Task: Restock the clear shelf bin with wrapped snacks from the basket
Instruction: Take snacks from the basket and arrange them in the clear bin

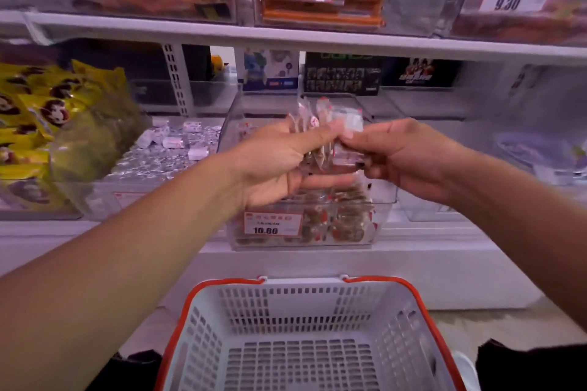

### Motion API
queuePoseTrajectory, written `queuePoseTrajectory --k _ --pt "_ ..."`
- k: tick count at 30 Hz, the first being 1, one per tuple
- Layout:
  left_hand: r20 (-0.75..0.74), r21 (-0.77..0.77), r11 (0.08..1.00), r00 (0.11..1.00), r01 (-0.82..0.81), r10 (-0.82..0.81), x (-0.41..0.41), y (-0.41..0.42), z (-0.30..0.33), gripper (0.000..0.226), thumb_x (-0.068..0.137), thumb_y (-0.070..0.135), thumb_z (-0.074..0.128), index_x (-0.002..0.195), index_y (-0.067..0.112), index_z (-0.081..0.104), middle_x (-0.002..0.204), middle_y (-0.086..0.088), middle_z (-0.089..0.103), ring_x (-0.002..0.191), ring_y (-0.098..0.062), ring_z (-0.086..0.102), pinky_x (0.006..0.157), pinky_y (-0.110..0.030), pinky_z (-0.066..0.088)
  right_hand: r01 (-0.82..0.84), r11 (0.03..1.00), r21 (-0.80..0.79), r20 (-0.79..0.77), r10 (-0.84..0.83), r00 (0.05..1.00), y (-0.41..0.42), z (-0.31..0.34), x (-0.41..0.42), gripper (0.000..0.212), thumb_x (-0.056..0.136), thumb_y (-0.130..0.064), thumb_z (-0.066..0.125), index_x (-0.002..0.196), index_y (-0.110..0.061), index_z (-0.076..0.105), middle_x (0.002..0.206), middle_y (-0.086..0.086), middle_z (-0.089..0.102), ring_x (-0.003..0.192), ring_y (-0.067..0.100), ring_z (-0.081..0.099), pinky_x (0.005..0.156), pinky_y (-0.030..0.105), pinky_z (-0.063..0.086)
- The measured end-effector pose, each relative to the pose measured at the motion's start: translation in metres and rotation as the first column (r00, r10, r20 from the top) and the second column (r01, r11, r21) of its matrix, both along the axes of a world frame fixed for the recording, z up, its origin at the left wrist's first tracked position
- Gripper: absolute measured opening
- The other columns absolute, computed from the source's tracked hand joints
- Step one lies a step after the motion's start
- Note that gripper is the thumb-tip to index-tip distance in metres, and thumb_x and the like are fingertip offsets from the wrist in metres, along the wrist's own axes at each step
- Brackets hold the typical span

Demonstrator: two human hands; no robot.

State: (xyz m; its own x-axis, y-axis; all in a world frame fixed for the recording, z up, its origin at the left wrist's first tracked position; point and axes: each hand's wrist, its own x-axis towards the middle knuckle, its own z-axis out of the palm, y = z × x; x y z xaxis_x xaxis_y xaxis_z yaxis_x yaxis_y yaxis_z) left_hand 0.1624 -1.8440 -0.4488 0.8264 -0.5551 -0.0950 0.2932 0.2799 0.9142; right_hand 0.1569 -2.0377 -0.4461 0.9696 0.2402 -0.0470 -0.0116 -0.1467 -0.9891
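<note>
Wrapped snacks (pixel 320 136) bunched above clear shelf bin (pixel 386 200), left hand (pixel 273 165) gripping the bundle, right hand (pixel 394 155) pinching its edge. Basket (pixel 305 327) below looks empty, so likely last load. Next: lower and release into bin.

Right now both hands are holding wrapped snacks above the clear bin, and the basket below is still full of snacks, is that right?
Not quite. The head view shows the basket with no snacks in its visible part. The rest stands: the left hand and the right hand both hold wrapped snacks above the clear bin.
</note>
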Motion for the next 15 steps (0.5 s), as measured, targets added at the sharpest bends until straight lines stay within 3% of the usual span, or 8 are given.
queuePoseTrajectory --k 3,5,8,10,12,13,15 --pt "0.0 0.056 0.998 1.0 -0.004 0.004 0.016 -0.002 -0.011 0.047 0.072 0.012 0.075 0.116 0.003 0.062 0.114 -0.014 0.073 0.101 -0.025 0.072 0.067 -0.036 0.062 -0.057 0.998 -0.027 -0.011 0.057 0.998 -0.011 -0.008 0.013 0.031 0.074 -0.027 0.075 0.089 0.0 0.074 0.078 0.013 0.07 0.066 0.015 0.064 0.061 0.02 0.059" --pt "0.014 0.094 0.996 1.0 -0.005 0.003 0.026 0.0 -0.013 0.055 0.069 0.009 0.077 0.121 0.003 0.061 0.109 -0.013 0.075 0.098 -0.024 0.073 0.066 -0.032 0.061 -0.091 0.976 -0.197 0.066 0.106 0.992 -0.013 -0.007 0.016 0.03 0.088 -0.023 0.065 0.1 0.003 0.072 0.091 0.02 0.072 0.074 0.021 0.067 0.073 0.029 0.062" --pt "0.052 0.163 0.986 0.998 0.013 -0.022 0.037 0.002 -0.016 0.06 0.065 0.003 0.081 0.122 0.004 0.061 0.105 -0.012 0.076 0.096 -0.025 0.074 0.065 -0.031 0.061 0.068 0.861 -0.504 0.348 0.13 0.928 -0.009 -0.008 0.019 0.02 0.087 -0.029 0.07 0.087 -0.011 0.078 0.075 0.009 0.071 0.061 0.016 0.064 0.059 0.03 0.059" --pt "0.061 0.194 0.981 0.998 -0.001 -0.011 0.041 0.001 -0.017 0.068 0.06 -0.001 0.083 0.123 0.003 0.058 0.1 -0.012 0.076 0.092 -0.026 0.075 0.062 -0.031 0.06 0.22 0.863 -0.454 0.496 0.039 0.867 -0.006 -0.01 0.02 0.023 0.073 -0.032 0.082 0.089 -0.018 0.074 0.078 -0.001 0.072 0.06 0.01 0.065 0.056 0.03 0.057" --pt "0.089 0.238 0.971 0.995 0.029 -0.052 0.044 -0.001 -0.018 0.067 0.057 -0.003 0.084 0.119 0.003 0.061 0.096 -0.011 0.077 0.088 -0.024 0.076 0.061 -0.029 0.06 0.255 0.891 -0.376 0.552 -0.005 0.834 -0.004 -0.012 0.022 0.057 0.066 -0.029 0.087 0.117 -0.025 0.062 0.106 -0.011 0.069 0.085 0.007 0.068 0.069 0.03 0.059" --pt "0.095 0.261 0.964 0.992 0.056 -0.084 0.044 -0.001 -0.019 0.065 0.057 -0.003 0.084 0.118 0.004 0.063 0.094 -0.01 0.077 0.087 -0.024 0.076 0.061 -0.028 0.059 0.218 0.888 -0.405 0.574 0.062 0.816 -0.004 -0.013 0.022 0.071 0.069 -0.025 0.086 0.132 -0.029 0.054 0.122 -0.015 0.064 0.103 0.004 0.064 0.079 0.029 0.058" --pt "0.098 0.288 0.954 0.988 0.089 -0.121 0.045 -0.002 -0.02 0.058 0.056 -0.003 0.084 0.11 0.008 0.068 0.09 -0.007 0.077 0.084 -0.022 0.076 0.061 -0.027 0.059 0.109 0.846 -0.523 0.561 0.244 0.791 -0.003 -0.016 0.021 0.076 0.083 -0.018 0.076 0.149 -0.03 0.039 0.142 -0.018 0.053 0.126 -0.003 0.051 0.098 0.026 0.05"
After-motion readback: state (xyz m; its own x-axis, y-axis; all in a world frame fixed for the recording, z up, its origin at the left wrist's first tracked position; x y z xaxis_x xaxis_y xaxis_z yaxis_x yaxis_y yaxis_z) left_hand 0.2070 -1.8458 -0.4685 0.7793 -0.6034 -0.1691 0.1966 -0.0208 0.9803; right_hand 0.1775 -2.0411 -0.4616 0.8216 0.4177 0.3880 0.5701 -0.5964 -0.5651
